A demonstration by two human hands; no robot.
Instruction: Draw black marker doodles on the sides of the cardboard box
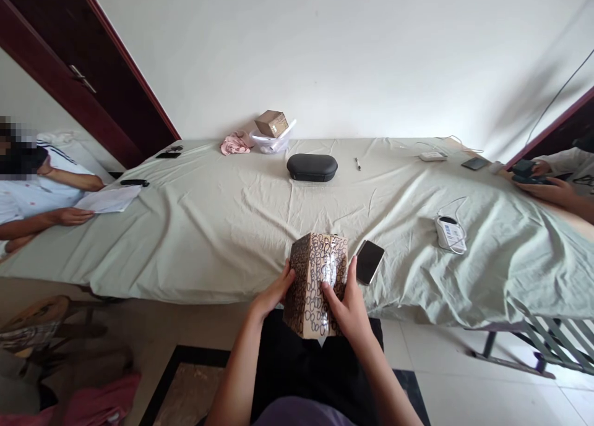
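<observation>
Between the fingers of the left hand and the right hand, a cardboard box is gripped from both sides, the hands being spread to the box's width. By the left fingers one side is pressed; by the right hand the opposite side is braced, one digit being laid across the front face, near the clear tape. Black looped marks are drawn over the visible faces. Fairly stiff walls may be expected, likely light if empty, though the contents cannot be told. Some slipperiness is to be expected on the glossy tape, so a hold is better taken on bare card, low on two opposite sides, with the middle of each panel spared from hard squeezing. A pointed flap of tape is seen at the lower end and might snag. The box is held at the cloth-covered surface's near edge, above the lap. Just beside the right hand, a phone is laid; farther back, a black case is placed.
</observation>
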